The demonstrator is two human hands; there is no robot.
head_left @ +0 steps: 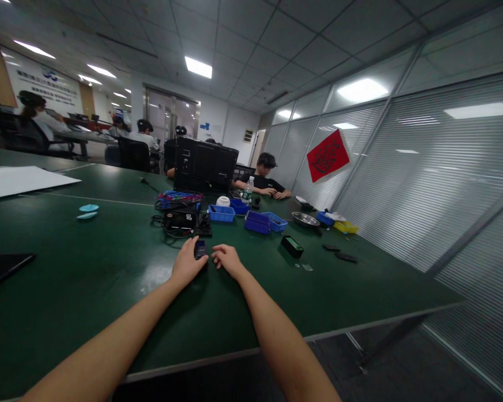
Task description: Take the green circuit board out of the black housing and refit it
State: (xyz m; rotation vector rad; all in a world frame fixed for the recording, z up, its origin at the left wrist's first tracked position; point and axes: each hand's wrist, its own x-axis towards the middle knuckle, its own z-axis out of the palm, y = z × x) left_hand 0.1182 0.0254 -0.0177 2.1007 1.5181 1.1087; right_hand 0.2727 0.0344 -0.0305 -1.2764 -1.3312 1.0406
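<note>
My left hand (188, 261) is closed around a small dark box-shaped object (200, 250), thumb on its near side and fingers along its left. Pale marks show on its face, too small to read. Just right of it, my right hand (227, 260) hovers low over the table with loosely bent fingers, slightly apart, and nothing visible in them. A gap separates its fingertips from the dark object. Beyond my left hand lies a black power adapter (180, 221) with tangled cables.
On the green table (159, 329) stand a black monitor (205, 164), blue bins (221, 214), a white ball (223, 201), a water bottle (248, 190), a metal bowl (305, 219), a black-and-green box (292, 246) and a yellow tray (346, 227). A person (266, 178) sits across.
</note>
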